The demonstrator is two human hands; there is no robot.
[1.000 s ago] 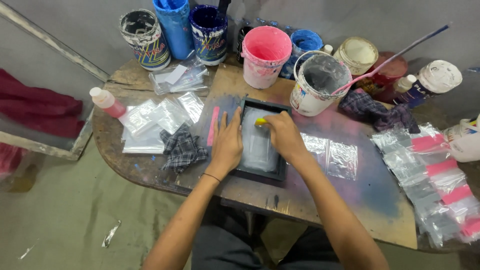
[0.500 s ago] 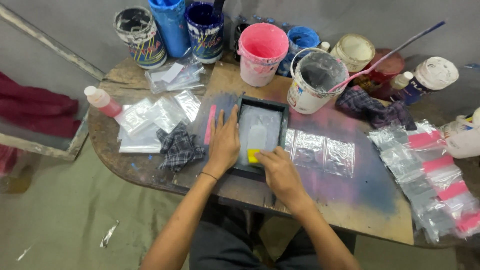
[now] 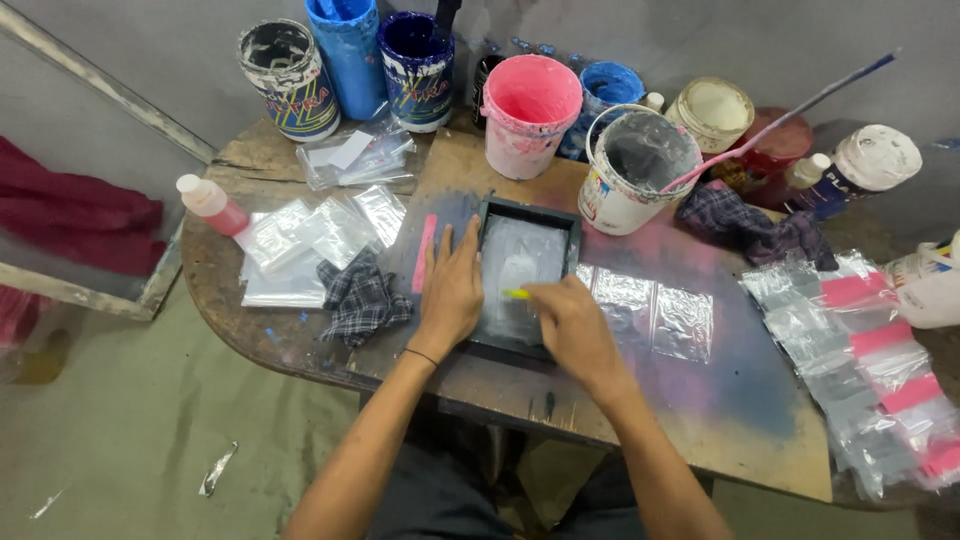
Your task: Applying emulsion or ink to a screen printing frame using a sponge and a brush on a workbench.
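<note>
Evidently your left hand (image 3: 452, 290) lay flat, fingers spread, on the black screen frame's (image 3: 527, 276) nine-o'clock rail to steady it at the tabletop's (image 3: 300, 340) centre, while your right hand (image 3: 572, 325) pinched a yellow squeegee (image 3: 516, 294) on the mesh.

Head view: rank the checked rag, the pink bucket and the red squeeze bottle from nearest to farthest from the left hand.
From the left hand:
1. Checked rag, just to its left on the table.
2. Pink bucket, beyond it toward the wall.
3. Red squeeze bottle, far left near the table edge.
</note>
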